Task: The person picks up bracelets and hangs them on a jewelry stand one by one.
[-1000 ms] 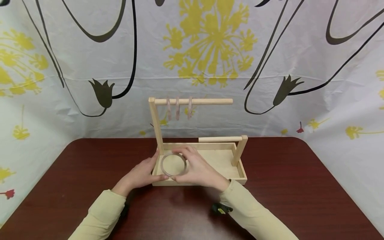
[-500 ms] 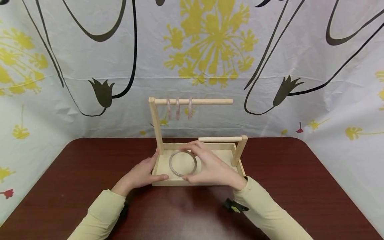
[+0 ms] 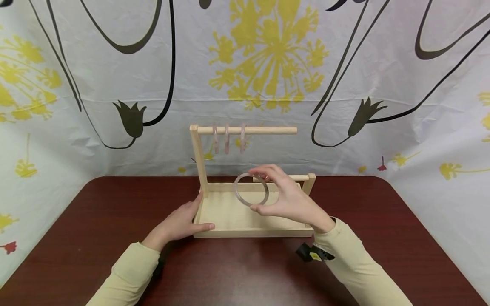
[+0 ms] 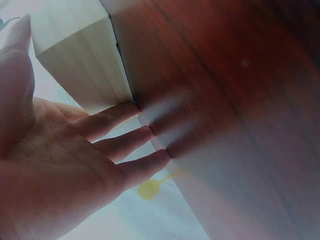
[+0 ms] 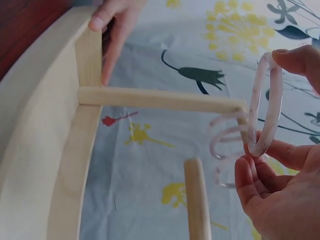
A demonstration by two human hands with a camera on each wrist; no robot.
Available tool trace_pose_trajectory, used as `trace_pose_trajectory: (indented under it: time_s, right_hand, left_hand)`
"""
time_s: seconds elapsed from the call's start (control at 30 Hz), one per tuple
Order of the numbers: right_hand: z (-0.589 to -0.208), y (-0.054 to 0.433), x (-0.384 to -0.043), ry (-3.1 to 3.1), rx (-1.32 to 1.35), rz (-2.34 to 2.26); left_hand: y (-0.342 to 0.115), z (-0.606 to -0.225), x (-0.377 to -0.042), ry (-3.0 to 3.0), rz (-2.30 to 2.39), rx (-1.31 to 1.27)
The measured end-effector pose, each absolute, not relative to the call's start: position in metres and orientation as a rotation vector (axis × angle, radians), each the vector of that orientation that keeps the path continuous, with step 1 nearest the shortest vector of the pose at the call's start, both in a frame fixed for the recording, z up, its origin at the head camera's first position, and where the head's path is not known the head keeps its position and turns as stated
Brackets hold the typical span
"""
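My right hand (image 3: 292,202) pinches a pale pink bangle (image 5: 275,105) by its rim between thumb and fingers. The bangle is held above the tray (image 3: 252,233) of a light wooden stand. At the tray's front left corner, my left hand (image 3: 180,221) rests with thumb on the front wall and fingers at the left side. Those fingers (image 4: 135,137) look straight, their tips down at the table in the left wrist view. Three similar bangles (image 3: 227,140) hang on the stand's upper rod (image 3: 272,129), towards its left end.
A shorter lower rod (image 3: 300,178) runs leftward from the stand's right post (image 3: 308,185), partly behind my right hand. The dark red-brown table (image 3: 383,238) bears the stand. Behind it hangs a white cloth (image 3: 183,76) printed with flowers.
My right hand has lifted the bangle from low over the tray's left part, moving up and to the right. The left hand and the hanging bangles stay where they were.
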State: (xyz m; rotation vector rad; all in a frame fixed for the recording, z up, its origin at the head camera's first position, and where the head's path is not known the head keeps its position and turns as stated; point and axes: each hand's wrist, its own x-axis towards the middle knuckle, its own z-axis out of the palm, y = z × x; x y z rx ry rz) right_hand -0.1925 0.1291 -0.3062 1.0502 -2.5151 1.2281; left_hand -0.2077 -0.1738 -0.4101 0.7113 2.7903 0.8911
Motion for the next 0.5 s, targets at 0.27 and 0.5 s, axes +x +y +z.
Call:
trace_pose_trajectory:
  time_s: [0.27,0.5]
  right_hand:
    - [-0.296,0.145,-0.199,-2.498,0.985,1.273]
    - [-0.292,0.158,-0.208,-2.458,0.921,1.209]
  left_hand:
    - [-0.175,-0.410,-0.207,2.784,0.895,0.702]
    - [-0.175,-0.410,-0.207,2.785,0.893,0.696]
